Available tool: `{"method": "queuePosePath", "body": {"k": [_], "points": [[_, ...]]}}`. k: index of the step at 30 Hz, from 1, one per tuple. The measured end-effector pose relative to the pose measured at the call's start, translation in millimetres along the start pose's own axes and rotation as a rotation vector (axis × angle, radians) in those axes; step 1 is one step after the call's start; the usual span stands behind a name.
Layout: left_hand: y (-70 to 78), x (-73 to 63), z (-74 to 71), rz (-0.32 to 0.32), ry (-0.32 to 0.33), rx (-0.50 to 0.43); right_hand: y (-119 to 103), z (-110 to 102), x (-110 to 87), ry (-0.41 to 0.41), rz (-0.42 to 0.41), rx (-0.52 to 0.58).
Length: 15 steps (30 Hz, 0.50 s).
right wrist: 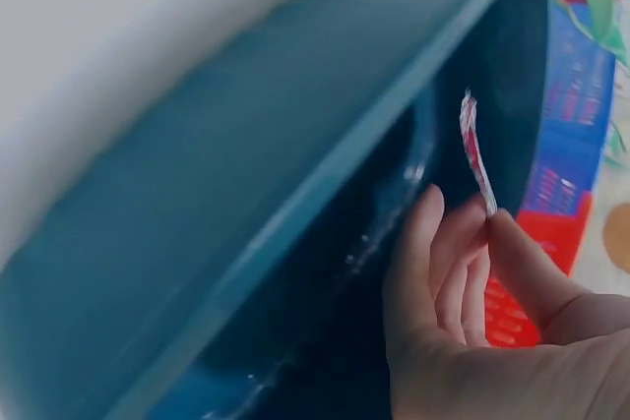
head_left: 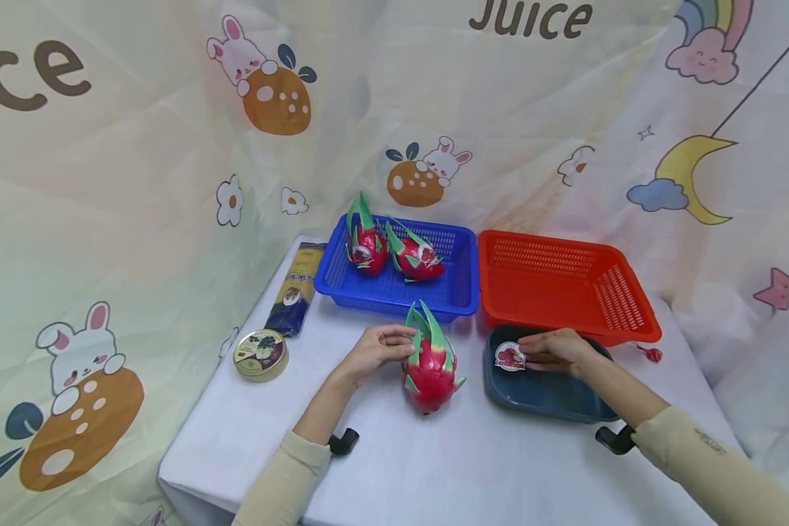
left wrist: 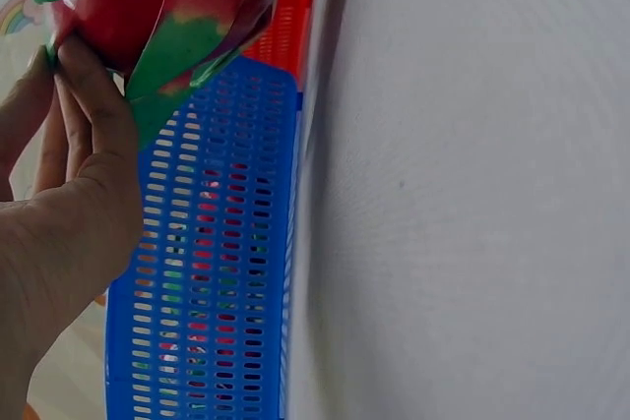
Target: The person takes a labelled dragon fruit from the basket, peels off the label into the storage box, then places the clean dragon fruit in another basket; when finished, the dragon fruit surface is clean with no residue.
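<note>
My left hand (head_left: 383, 352) pinches a green scale of a red dragon fruit (head_left: 430, 372), which sits on the white table with its long leaves pointing to the back. Up close, the left wrist view has the thumb and fingers of that hand (left wrist: 84, 159) at the leafy end of the fruit (left wrist: 187, 7). Between thumb and fingertips, my right hand (head_left: 555, 349) holds a small sticker (head_left: 510, 356) with a dragon fruit picture, over the dark blue-grey tub (head_left: 539, 405). Seen nearly edge-on in the right wrist view, the sticker (right wrist: 474, 150) looks thin and slightly bent.
Behind stands a blue basket (head_left: 394, 301) with two dragon fruits (head_left: 367, 248) bearing similar stickers. A red basket (head_left: 552, 292) adjoins it. At left lie a yellow-and-blue packet (head_left: 296, 288) and a round tin (head_left: 261, 356). A small red wrapped item (head_left: 652, 354) lies at right.
</note>
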<state>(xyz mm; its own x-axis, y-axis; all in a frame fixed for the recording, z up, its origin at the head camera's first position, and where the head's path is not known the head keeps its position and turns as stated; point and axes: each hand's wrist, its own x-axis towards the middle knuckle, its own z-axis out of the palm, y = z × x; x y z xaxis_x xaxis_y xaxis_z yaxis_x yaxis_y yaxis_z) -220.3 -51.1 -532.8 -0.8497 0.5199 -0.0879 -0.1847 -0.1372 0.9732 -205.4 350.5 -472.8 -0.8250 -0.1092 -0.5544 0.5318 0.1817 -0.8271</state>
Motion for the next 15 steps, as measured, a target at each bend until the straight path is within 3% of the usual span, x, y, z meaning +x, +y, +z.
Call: {"method": "queuePosePath", "body": {"k": [7,15], "points": [[2.4,-1.5,-1.5,0.003,0.002,0.016,8.8,4.0,7.7,0.039,-0.045,-0.105],[2.1,-0.8,1.6,-0.002,-0.021,0.025,15.2,2.9,10.4,-0.007,-0.054,-0.169]]}}
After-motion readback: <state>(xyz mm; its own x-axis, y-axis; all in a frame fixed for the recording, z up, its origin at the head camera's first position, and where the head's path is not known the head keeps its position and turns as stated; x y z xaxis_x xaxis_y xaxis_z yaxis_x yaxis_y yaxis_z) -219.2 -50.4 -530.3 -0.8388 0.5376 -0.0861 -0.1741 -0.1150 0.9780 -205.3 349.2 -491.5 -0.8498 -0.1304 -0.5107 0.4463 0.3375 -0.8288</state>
